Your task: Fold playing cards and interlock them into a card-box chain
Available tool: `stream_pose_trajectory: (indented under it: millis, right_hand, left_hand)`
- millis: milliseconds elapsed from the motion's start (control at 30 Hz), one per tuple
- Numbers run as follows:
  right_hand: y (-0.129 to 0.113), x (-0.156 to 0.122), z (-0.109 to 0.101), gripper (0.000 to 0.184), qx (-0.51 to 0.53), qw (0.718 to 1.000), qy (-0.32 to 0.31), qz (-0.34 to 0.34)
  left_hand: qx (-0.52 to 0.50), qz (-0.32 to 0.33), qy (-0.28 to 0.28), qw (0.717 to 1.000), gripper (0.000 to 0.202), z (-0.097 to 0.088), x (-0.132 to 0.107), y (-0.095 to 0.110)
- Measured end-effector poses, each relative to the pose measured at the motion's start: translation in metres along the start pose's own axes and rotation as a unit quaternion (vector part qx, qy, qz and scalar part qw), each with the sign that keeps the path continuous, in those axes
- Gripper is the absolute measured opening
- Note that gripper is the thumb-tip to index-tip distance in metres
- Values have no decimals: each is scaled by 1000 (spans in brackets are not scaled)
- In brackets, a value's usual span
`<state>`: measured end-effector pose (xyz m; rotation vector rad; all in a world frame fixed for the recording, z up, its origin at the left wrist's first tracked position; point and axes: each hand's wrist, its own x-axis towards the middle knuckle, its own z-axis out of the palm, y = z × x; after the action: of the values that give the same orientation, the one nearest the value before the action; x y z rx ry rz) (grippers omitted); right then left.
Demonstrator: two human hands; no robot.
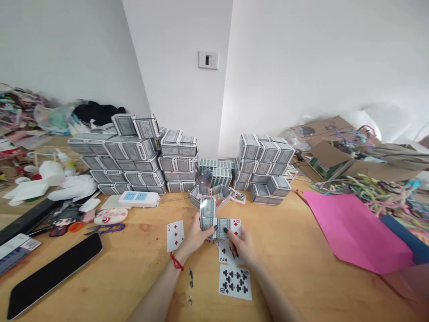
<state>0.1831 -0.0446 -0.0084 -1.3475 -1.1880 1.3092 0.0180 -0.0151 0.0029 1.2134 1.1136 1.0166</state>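
Note:
My left hand (197, 235), with a red string bracelet on its wrist, is closed on a folded playing card (208, 210) that shows its grey patterned back. My right hand (244, 246) pinches a second playing card (236, 225), a red diamond face with a patterned flap folded over; the two pieces meet between the hands. Partly under the right fingers lies a two of clubs (224, 255). Nearer me is a ten of clubs (235, 282), and left of my hands a diamonds card (175, 235). A ring of folded cards (195, 196) stands just beyond.
Card-block stacks rise at left (140, 154), centre-left (178, 156) and right (263, 154) along the wall. A black tablet (55, 277), scissors (105, 229) and a white power strip (139, 199) lie left. Pink paper (355, 228) and a yarn heap (368, 188) lie right.

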Motion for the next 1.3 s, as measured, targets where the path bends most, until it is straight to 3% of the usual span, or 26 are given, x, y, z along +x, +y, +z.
stream_pose_trajectory:
  millis: [400, 1300]
  right_hand:
    - [8, 2, 4, 41, 43, 998, -41, 0]
    - [12, 1, 4, 40, 3, 998, -58, 0]
  left_hand:
    - [21, 3, -3, 1000, 35, 0, -1, -2]
    - [-7, -16, 2, 1000, 37, 1, -3, 0]
